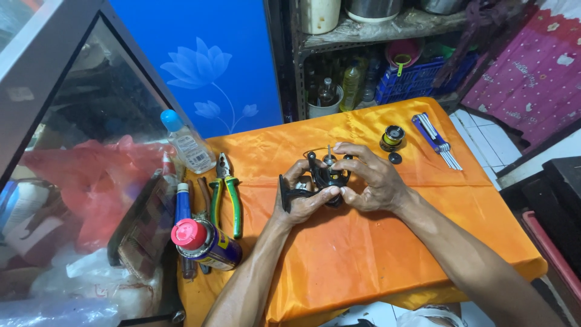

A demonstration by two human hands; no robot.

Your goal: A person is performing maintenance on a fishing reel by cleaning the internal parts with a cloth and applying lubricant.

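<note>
We see a black fishing reel body (324, 178) held above the middle of the orange cloth (363, 242) that covers the table, with a thin metal shaft standing up from its top. The left hand (302, 200) grasps the reel from below and from the side; its fingers curl around the dark foot and the thumb presses on the lower part, probably to keep the body steady. The right hand (369, 178) closes on the upper part — its fingertips pinch near the shaft, as if they work on a small piece there, but we cannot tell which piece. So the reel lies between both hands, touched by the fingers of each, and lifted a little from the cloth.

Well apart on the cloth, behind the right hand, stands a spool (392, 137) with yellow line, and just beside it a small black cap (394, 158). Further right lies a blue set of hex keys (436, 138), fanned open. On the left side we find green-handled pliers (226, 191), a spray can with red cap (206, 241) and a clear bottle with blue cap (186, 142) — all near, perhaps kept ready for the hands.
</note>
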